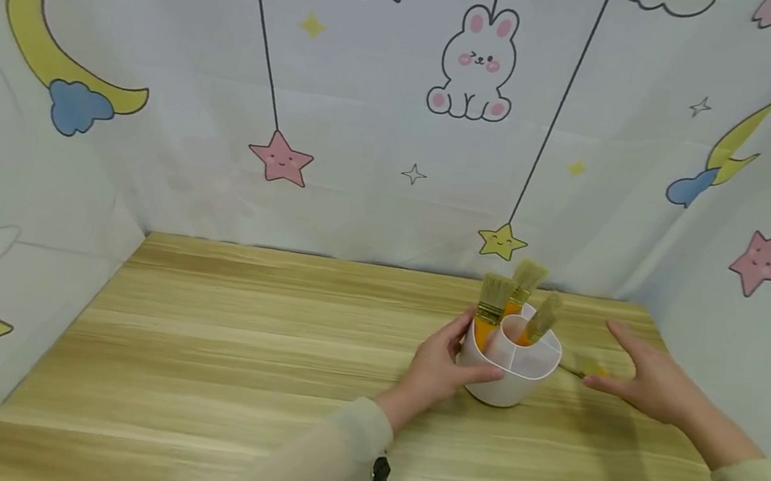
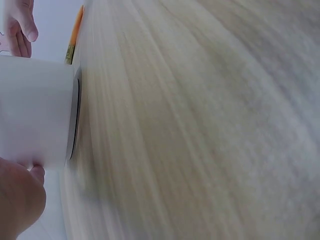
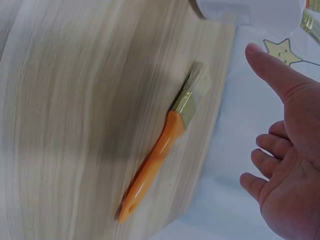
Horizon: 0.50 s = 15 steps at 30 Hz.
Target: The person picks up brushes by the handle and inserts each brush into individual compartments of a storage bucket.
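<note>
A white divided brush holder (image 1: 518, 388) stands at the right of the table with three orange-handled paintbrushes in it, bristles up; one paintbrush (image 1: 493, 297) leans at the left side. My left hand (image 1: 437, 371) grips the holder from its left, thumb across the near side and fingers round the far side. To the right of the holder, my right hand (image 1: 662, 387) is held in the air with thumb and fingers spread, holding nothing. Under it, another paintbrush (image 3: 162, 137) lies flat on the wood, its bristles towards the holder in the right wrist view.
The wood-grain table (image 1: 228, 382) meets a pale curtain (image 1: 388, 111) printed with stars, moons and a rabbit at the back. Similar fabric hangs along the left and right sides, the right one close beyond my right hand.
</note>
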{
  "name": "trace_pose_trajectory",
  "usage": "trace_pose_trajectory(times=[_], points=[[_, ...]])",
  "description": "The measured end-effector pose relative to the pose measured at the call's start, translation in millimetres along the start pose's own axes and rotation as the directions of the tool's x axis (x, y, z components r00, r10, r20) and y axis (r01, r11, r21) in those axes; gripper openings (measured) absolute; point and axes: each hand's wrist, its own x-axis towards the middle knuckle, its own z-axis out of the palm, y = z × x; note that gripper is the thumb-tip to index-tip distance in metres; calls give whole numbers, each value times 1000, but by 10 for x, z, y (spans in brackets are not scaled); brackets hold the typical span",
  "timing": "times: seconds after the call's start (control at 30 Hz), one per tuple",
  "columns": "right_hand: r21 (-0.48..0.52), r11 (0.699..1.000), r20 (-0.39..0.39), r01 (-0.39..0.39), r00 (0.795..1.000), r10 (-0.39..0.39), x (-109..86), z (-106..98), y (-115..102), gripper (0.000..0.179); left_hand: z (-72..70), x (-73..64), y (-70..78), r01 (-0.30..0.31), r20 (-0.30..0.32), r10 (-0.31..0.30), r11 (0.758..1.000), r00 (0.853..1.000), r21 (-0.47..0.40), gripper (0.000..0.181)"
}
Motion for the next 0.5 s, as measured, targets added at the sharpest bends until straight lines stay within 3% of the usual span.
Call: trace_pose_trajectory(times=[0.5], points=[[-72,994,9,76,997,-76,18,183,351,99,-10,-26,32,24,-9,-24,1000,1000,19,97]])
